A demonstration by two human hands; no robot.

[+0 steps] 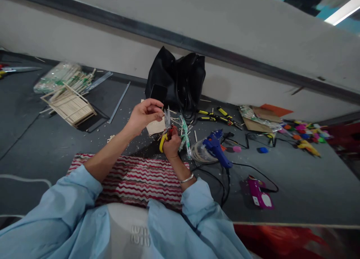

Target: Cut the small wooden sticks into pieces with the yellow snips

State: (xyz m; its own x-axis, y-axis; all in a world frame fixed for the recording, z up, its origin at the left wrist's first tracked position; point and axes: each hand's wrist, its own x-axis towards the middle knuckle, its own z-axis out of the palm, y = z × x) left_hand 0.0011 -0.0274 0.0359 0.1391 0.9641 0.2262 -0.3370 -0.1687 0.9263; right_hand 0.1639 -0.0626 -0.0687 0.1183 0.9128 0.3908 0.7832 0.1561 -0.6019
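From here I see the right hand (pixel 172 145) wrapped around the handles of the scissors (pixel 167 118), whose blades point away from the body, close to the left hand (pixel 146 116). Its fingers curl toward the thumb (I cannot tell if they pinch something small). The scissors are above the grey table (pixel 298 191), near the striped cloth (pixel 135 178).

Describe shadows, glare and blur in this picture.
In the head view: a dark shadow falls beside the stick frame; a bright light strip glares at top right; the plastic bag catches pale glints; at the left hand, detail is too soft to show whether it pinches anything.
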